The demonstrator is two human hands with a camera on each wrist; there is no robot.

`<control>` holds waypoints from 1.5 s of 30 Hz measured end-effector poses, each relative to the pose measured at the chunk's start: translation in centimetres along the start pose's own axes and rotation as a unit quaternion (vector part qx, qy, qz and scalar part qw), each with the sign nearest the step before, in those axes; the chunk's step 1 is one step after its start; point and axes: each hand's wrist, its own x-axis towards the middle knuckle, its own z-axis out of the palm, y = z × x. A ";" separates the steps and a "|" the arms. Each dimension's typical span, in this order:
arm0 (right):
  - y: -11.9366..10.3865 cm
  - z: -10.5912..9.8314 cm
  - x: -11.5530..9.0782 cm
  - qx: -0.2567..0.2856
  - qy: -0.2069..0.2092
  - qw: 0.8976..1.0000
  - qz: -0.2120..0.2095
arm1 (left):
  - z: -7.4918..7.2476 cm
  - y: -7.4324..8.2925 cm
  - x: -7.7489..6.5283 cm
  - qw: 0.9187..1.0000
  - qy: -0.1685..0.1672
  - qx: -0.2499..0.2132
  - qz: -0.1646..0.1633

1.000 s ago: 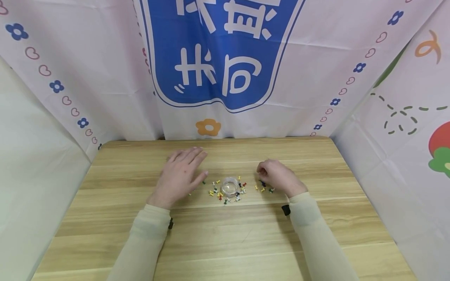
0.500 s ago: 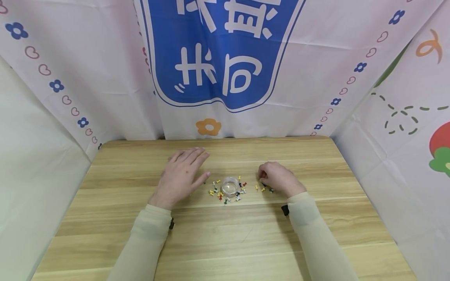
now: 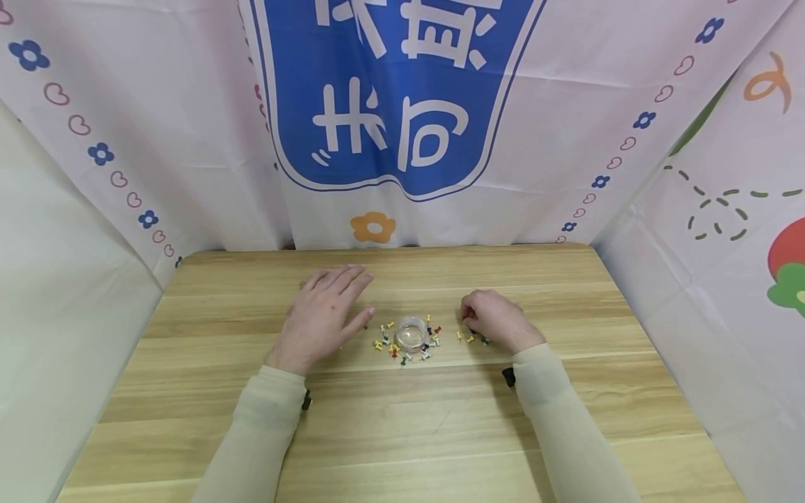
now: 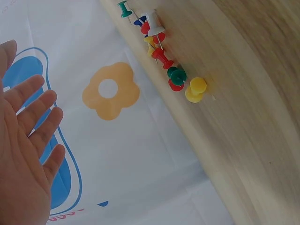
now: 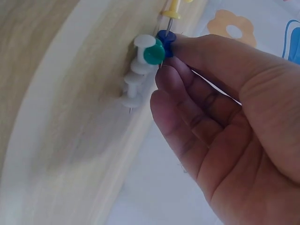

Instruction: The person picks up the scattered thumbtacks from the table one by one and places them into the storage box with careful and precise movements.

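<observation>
My left hand (image 3: 317, 321) is held over the table left of the small clear round dish (image 3: 411, 347), fingers straight and thumb spread, holding nothing. In the left wrist view, its palm lies apart from a cluster of push pins, among them a white pin (image 4: 153, 23) and a yellow pin (image 4: 198, 85). My right hand (image 3: 503, 321) is to the right of the dish, fingers curled down to the table. In the right wrist view, its thumb and fingertip pinch a blue push pin (image 5: 167, 40). A green pin (image 5: 153, 52) and white pins (image 5: 132, 86) lie close by.
Several coloured push pins lie around the dish, including a red pin (image 3: 395, 353) and a green pin (image 3: 404, 362). Yellow pins (image 3: 470, 339) lie below the right hand. A printed curtain (image 3: 440, 223) hangs behind the wooden table (image 3: 402, 433).
My right hand has come slightly down and nearer, its fingertips now over the dark pins that showed before. My left hand has shifted slightly right, staying spread.
</observation>
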 end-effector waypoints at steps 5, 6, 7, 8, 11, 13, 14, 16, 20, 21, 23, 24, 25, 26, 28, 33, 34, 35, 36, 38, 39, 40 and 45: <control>-0.2 -0.2 0.0 -0.012 0.008 1.000 -0.002 | -0.1 0.1 0.0 1.000 0.001 -0.001 -0.001; -0.3 -0.3 0.0 -0.015 0.010 1.000 -0.003 | -0.2 0.0 -0.1 1.000 0.001 -0.002 -0.002; -0.4 -0.4 0.0 -0.015 0.012 1.000 -0.005 | -0.2 0.0 -0.1 1.000 0.001 -0.003 -0.003; -0.6 -0.5 -0.1 -0.015 0.014 1.000 -0.007 | -0.2 0.0 -0.1 1.000 0.001 -0.004 -0.004; -1.1 -0.8 -0.1 -0.019 0.023 0.999 -0.014 | -0.2 -0.2 -0.2 1.000 -0.001 -0.006 -0.009; -1.5 -0.9 -0.2 -0.024 0.031 0.999 -0.021 | -0.2 -0.3 -0.2 1.000 0.000 -0.007 -0.010; -1.6 -1.0 -0.2 -0.027 0.036 0.999 -0.024 | -0.2 -0.3 -0.2 1.000 0.000 -0.007 -0.011; -2.0 -1.2 -0.3 -0.034 0.046 0.998 -0.032 | -0.3 -0.5 -0.2 1.000 -0.002 -0.009 -0.014; -2.7 -1.4 -0.4 -0.038 0.058 0.997 -0.041 | -0.4 -0.7 -0.2 1.000 -0.013 -0.008 -0.022; -2.9 -1.5 -0.5 -0.038 0.060 0.997 -0.043 | -0.4 -0.7 -0.2 1.000 -0.015 -0.010 -0.023; -3.2 -1.5 -0.5 -0.037 0.067 0.996 -0.052 | -0.4 -0.8 -0.3 0.999 -0.019 -0.011 -0.027; -3.4 -1.6 -0.5 -0.038 0.070 0.995 -0.057 | -0.5 -0.8 -0.3 0.999 -0.020 -0.012 -0.029; -3.6 -1.6 -0.6 -0.039 0.075 0.994 -0.063 | -0.5 -0.8 -0.3 0.999 -0.022 -0.012 -0.031; -3.8 -1.6 -0.6 -0.041 0.079 0.994 -0.068 | -0.5 -0.9 -0.3 0.999 -0.024 -0.014 -0.032; -4.2 -1.6 -0.6 -0.045 0.086 0.992 -0.077 | -0.6 -1.0 -0.4 0.999 -0.025 -0.016 -0.036; -5.4 -1.5 -0.8 -0.049 0.095 0.990 -0.092 | -0.8 -1.4 -0.5 0.998 -0.030 -0.014 -0.044; -5.7 -1.5 -0.8 -0.049 0.095 0.990 -0.096 | -0.8 -1.5 -0.5 0.998 -0.030 -0.012 -0.045; -6.0 -1.4 -0.8 -0.050 0.095 0.989 -0.100 | -0.8 -1.6 -0.5 0.998 -0.030 -0.011 -0.046; -6.2 -1.4 -0.8 -0.052 0.095 0.989 -0.105 | -0.9 -1.7 -0.6 0.998 -0.028 -0.012 -0.047; -6.7 -1.2 -0.8 -0.059 0.096 0.987 -0.114 | -0.9 -1.8 -0.6 0.998 -0.025 -0.013 -0.048; -6.9 -1.1 -0.7 -0.065 0.096 0.986 -0.119 | -1.0 -1.9 -0.6 0.998 -0.024 -0.014 -0.048; -7.1 -1.0 -0.7 -0.068 0.096 0.985 -0.124 | -1.0 -2.0 -0.6 0.998 -0.022 -0.016 -0.049; -7.9 -0.3 -0.5 -0.082 0.093 0.981 -0.150 | -1.2 -2.4 -0.7 0.998 -0.013 -0.025 -0.052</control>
